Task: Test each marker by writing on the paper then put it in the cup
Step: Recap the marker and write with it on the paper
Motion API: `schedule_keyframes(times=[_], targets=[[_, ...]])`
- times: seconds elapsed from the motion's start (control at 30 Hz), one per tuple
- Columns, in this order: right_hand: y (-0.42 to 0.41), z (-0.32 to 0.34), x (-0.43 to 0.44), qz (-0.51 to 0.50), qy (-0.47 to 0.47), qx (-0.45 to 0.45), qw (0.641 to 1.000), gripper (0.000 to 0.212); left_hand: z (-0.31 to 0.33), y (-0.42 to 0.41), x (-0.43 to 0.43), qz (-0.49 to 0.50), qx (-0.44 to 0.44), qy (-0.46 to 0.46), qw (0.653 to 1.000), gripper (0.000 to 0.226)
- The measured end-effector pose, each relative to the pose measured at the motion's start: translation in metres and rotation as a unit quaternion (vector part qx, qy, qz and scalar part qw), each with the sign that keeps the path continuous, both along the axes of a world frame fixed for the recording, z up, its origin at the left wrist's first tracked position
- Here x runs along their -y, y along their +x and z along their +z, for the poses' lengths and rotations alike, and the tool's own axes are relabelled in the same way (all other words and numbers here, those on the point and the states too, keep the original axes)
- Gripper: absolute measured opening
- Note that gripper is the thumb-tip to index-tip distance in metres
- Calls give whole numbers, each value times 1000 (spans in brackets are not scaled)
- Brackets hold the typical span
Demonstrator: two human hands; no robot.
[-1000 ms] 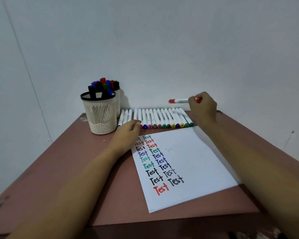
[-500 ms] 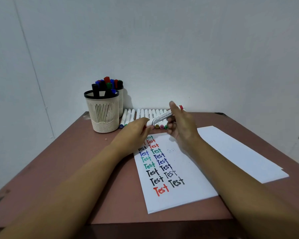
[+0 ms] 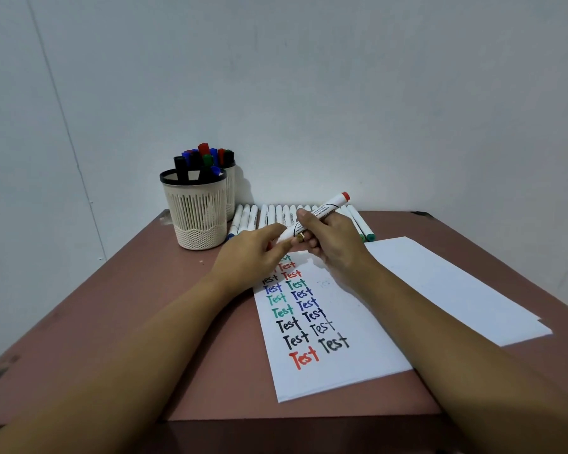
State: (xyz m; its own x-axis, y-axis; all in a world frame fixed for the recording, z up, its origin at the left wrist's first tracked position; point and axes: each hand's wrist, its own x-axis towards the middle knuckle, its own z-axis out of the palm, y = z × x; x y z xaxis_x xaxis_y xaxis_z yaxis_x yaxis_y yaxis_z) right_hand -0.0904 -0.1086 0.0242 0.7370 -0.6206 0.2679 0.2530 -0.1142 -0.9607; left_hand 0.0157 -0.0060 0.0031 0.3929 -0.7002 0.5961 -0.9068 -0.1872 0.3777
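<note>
My right hand (image 3: pixel 333 245) grips a white marker with a red end (image 3: pixel 332 205), held slanted above the top of the paper (image 3: pixel 338 375). My left hand (image 3: pixel 256 257) pinches the marker's lower, capped end between thumb and fingers. The paper carries two columns of the word "Test" in red, black, blue and green. A cream slotted cup (image 3: pixel 195 213) with several markers in it stands at the back left. Behind my hands, a row of white markers (image 3: pixel 277 213) lies along the table's far edge.
A second cup (image 3: pixel 231 188) with markers stands behind the first, against the wall. Another white sheet (image 3: pixel 456 290) lies to the right, partly under the written one. The brown table (image 3: pixel 145 322) ends at the wall behind and at a front edge near me.
My right hand brought the red marker from the back right down over the top of the paper. My left hand lifted off the table and took hold of the marker's lower end.
</note>
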Motion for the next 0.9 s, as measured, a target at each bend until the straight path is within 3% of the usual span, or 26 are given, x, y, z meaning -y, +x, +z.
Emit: schedule_keyframes(times=[0.2,0.3,0.37,0.6,0.8,0.9], targets=[[3,2,7,-100,74,35,992,20,4,2,2,-7,-132,-40,990,32],[0,7,15,-127,183,97,970,15,6,9,4,7,-249,-99,963,31],[0,5,19,-112,208,99,967,12,5,15,5,0,-322,-118,939,31],[8,-10,23,-109,36,-53,992,22,1,25,9,14,-358,-104,928,33],[12,-16,21,-130,-26,-99,986,2,-3,28,7,12,-332,-75,940,28],[12,-16,19,-138,-45,-109,983,5,-3,28,8,21,-345,-88,934,22]])
